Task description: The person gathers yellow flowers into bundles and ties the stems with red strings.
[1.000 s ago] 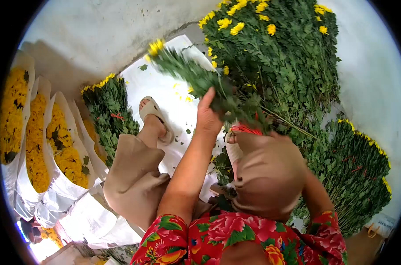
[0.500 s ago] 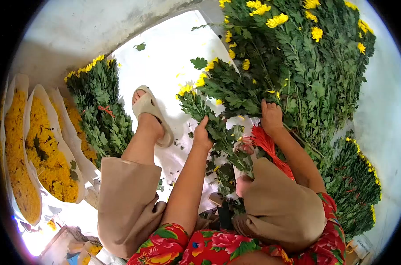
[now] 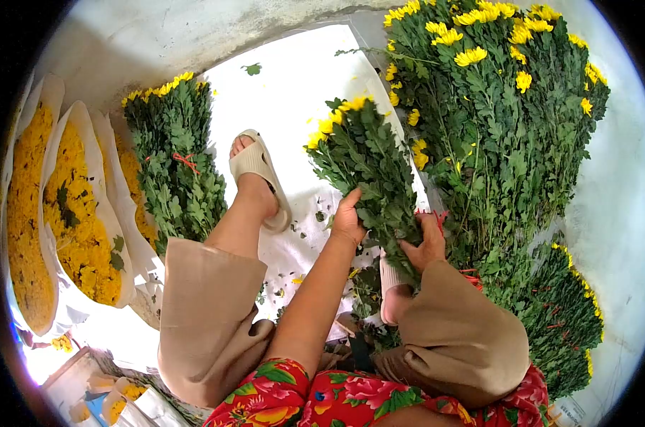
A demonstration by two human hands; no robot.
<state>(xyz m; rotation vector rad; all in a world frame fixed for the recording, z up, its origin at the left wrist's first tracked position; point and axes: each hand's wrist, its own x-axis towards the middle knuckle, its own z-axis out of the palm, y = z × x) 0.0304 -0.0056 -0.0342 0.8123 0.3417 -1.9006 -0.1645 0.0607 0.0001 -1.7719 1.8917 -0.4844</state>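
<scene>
A bunch of yellow chrysanthemums [image 3: 376,160] with leafy green stems stands tilted between my two hands, flower heads pointing away from me. My left hand [image 3: 349,220] is closed around its left side, thumb up along the leaves. Lower on the right side, my right hand [image 3: 427,242] grips the stems, its thumb over the leaves; its far fingers are partly hidden. Red ties [image 3: 442,222] show just beside the right hand. The stem ends sit low between my knees, partly hidden by leaves.
A large heap of chrysanthemums [image 3: 493,142] lies to the right, with tied bunches [image 3: 561,320] below it. One bunch with a red tie [image 3: 173,156] lies at left, near white bags of yellow petals [image 3: 81,220]. Loose leaves dot the white sheet [image 3: 294,78] around my sandalled foot [image 3: 255,167].
My right hand has come left from the heap to the bunch, which is now fuller and more upright. The red ties are now mostly hidden. The view has shifted slightly.
</scene>
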